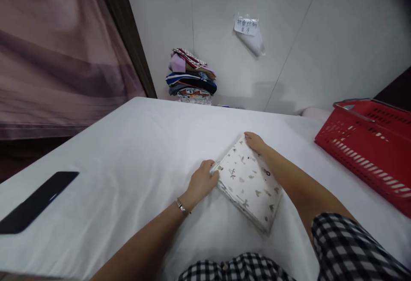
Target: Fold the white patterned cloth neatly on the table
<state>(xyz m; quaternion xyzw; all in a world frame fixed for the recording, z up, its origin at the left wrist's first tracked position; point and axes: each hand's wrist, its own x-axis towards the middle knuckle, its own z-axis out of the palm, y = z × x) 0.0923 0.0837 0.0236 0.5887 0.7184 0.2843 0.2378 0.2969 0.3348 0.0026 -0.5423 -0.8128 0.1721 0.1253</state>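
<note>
Two hands meet one folded patterned cloth [248, 182]: left hand [202, 182] pinches its near corner, right hand [255, 141] presses flat on the far corner (red basket [369, 144] beyond the right hand).

The folded cloth [248, 182] is seen in cream white, printed with small grey and brown motifs. The tabletop [135, 152] is covered in plain white. The basket [369, 144] is coloured bright red. A black flat object [35, 201] is noticed at the left. The sleeve [349, 246] is patterned in black and white checks. The stack of clothes [191, 77] is shown in lilac, navy, red stripes and white.
</note>
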